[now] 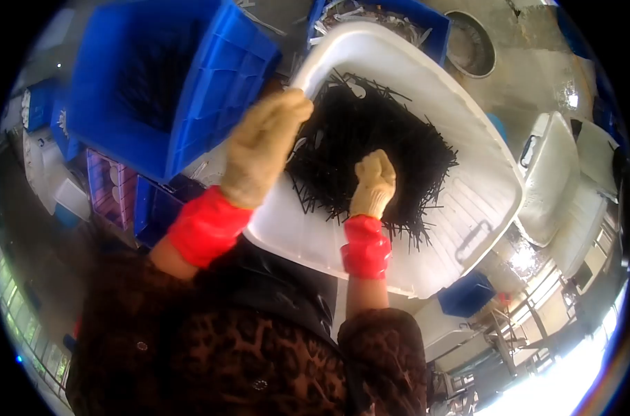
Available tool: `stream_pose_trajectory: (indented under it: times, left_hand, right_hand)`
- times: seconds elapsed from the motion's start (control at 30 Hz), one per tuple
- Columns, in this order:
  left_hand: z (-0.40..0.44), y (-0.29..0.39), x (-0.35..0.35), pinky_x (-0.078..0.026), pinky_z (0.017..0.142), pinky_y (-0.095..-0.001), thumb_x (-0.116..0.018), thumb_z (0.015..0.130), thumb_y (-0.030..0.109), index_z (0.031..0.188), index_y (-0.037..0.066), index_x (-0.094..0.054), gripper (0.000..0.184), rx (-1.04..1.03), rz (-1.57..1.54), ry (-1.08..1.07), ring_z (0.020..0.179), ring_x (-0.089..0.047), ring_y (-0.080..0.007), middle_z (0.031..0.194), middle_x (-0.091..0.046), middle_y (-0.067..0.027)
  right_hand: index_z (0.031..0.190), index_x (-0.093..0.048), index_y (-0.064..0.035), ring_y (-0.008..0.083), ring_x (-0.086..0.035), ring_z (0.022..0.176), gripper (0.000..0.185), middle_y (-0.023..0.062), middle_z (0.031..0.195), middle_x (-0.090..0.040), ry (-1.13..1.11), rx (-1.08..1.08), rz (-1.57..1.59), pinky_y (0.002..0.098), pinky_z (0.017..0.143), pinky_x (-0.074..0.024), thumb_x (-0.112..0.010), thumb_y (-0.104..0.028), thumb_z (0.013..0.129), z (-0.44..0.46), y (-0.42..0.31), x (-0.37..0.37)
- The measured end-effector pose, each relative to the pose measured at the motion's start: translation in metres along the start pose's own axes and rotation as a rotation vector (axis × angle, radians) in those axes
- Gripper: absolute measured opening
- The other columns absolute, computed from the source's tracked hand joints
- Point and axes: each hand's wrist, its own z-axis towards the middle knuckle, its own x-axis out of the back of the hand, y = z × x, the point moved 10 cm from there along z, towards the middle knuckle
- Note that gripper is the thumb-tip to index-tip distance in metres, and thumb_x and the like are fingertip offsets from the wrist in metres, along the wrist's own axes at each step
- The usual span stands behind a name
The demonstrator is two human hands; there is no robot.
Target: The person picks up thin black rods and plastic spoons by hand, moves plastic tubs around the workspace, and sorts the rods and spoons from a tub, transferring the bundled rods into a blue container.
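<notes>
A large white plastic tub [488, 166] lies before me, with a heap of thin black sticks [412, 149] in its bottom. My left hand [263, 149], in a cream glove with a red cuff, is closed at the tub's left rim. That hand is slightly blurred and covers the part of the rim under it. Over the middle of the sticks, my right hand [374, 182] is curled into a fist, gloved the same way. Whatever its fingers enclose is hidden.
A deep blue bin [225, 76] with dark contents stands left of the tub. Behind the tub are another blue crate [436, 31] holding scraps and a round metal basin [471, 45]. White tubs [550, 180] stand at the right, a pink crate [110, 191] at the left.
</notes>
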Motion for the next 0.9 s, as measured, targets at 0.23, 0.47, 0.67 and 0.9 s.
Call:
stream_pose_trajectory:
  times: [0.23,0.47,0.67,0.9]
  left_hand:
    - [-0.059,-0.225,-0.078,-0.034,0.087,-0.0285,-0.053,0.075,0.027,0.107,-0.005,-0.046,0.045,0.516,0.663,0.017,0.100,-0.047,-0.0242,0.107,-0.050,-0.0170]
    - [-0.089,-0.310,-0.164,-0.032,0.088,-0.0399,-0.052,0.070,0.020,0.101,0.000,-0.048,0.037,-0.039,1.130,-0.497,0.098,-0.043,-0.0341,0.103,-0.048,-0.0185]
    - [-0.188,-0.271,-0.178,-0.029,0.088,-0.0410,-0.052,0.068,0.020,0.105,0.006,-0.048,0.039,0.096,1.293,-1.116,0.094,-0.041,-0.0322,0.109,-0.043,-0.0141]
    - [-0.059,-0.257,-0.125,-0.039,0.082,-0.0305,-0.053,0.075,0.022,0.103,0.002,-0.052,0.034,0.387,0.754,-0.241,0.095,-0.051,-0.0248,0.102,-0.053,-0.0145]
  right_hand:
    - [0.107,-0.045,0.0078,0.0239,-0.049,0.098,0.044,0.0182,0.106,-0.050,-0.011,0.156,-0.673,0.0277,0.086,-0.0348,-0.050,-0.023,0.076,0.141,-0.002,0.103]
    - [0.099,-0.051,0.0031,0.0328,-0.044,0.100,0.036,0.0204,0.104,-0.049,-0.468,0.320,-1.266,0.0350,0.086,-0.0354,-0.054,-0.016,0.068,0.156,0.104,0.081]
    - [0.103,-0.049,-0.0002,0.0357,-0.033,0.110,0.039,0.0167,0.114,-0.043,-1.039,0.080,-1.597,0.0366,0.087,-0.0360,-0.052,-0.016,0.067,0.015,0.134,0.166]
    - [0.113,-0.040,0.0037,0.0259,-0.049,0.098,0.043,0.0175,0.110,-0.048,-0.357,-0.082,-1.074,0.0290,0.084,-0.0376,-0.050,-0.015,0.076,0.090,0.055,0.148]
